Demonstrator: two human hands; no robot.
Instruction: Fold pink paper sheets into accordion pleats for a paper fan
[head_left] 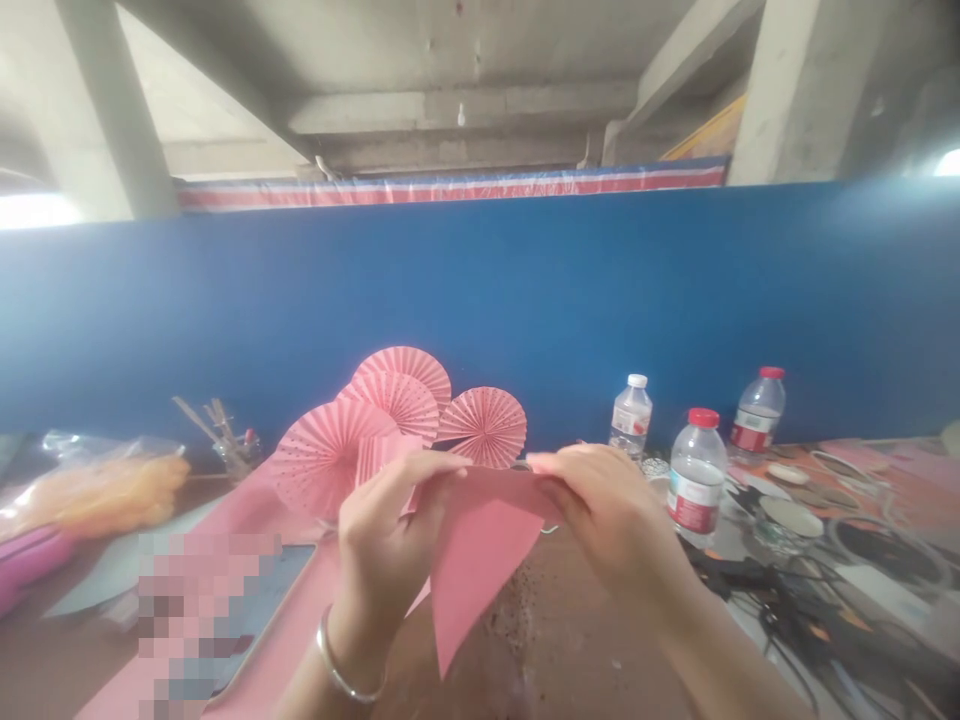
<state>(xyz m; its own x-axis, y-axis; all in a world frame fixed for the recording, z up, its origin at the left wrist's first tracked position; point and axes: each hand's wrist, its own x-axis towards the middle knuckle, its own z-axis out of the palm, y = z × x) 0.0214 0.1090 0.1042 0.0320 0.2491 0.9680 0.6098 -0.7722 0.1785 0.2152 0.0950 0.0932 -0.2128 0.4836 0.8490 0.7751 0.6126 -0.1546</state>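
Between my two hands a sheet of pink paper (484, 560) is held up by its top edge, its lower part hanging to a point. My left hand (394, 530) pinches the upper left of the paper, thumb against the near side; a silver bangle (341, 660) circles that wrist. At the upper right, my right hand (607, 510) grips the edge between thumb and fingers. Just beyond the left hand stand several pleated pink paper fans (487, 425), round in shape and overlapping. Some fingers of both hands are hidden behind the paper.
Plastic bottles, one with a red cap (697, 475), stand at right beside tangled cables (787, 600). A tablet-like device (277, 590), partly pixelated, lies on pink paper at left. Behind it are a plastic bag (112, 490) and sticks in a holder (232, 450). A blue partition (480, 300) closes the back.
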